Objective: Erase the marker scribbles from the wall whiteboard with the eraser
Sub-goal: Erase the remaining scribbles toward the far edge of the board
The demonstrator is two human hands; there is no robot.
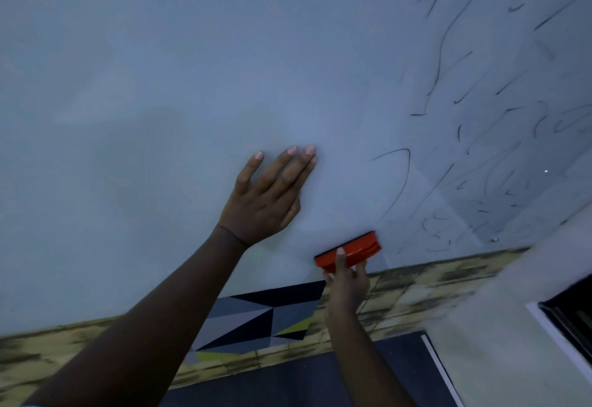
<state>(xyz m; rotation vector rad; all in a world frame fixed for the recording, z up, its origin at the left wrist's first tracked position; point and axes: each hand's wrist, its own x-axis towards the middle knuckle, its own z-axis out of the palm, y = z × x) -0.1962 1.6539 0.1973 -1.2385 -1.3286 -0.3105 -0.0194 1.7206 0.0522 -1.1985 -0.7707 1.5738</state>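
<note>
A person's right hand point(347, 281) pinches a small orange plastic eraser with a dark felt pad point(349, 251) by its long sides, pressing it against the pale wall whiteboard point(160, 70) near the bottom edge. The left hand point(267, 196), fingers straight and slightly spread, rests flat on the board's wiped middle. Black marker scribbles point(480, 150) crowd the right side. The eraser looks light and rigid; its grooved sides appear the natural grip.

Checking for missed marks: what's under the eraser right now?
The eraser lies against the whiteboard; whatever sits beneath is hidden. Scribbles remain to its right.
</note>
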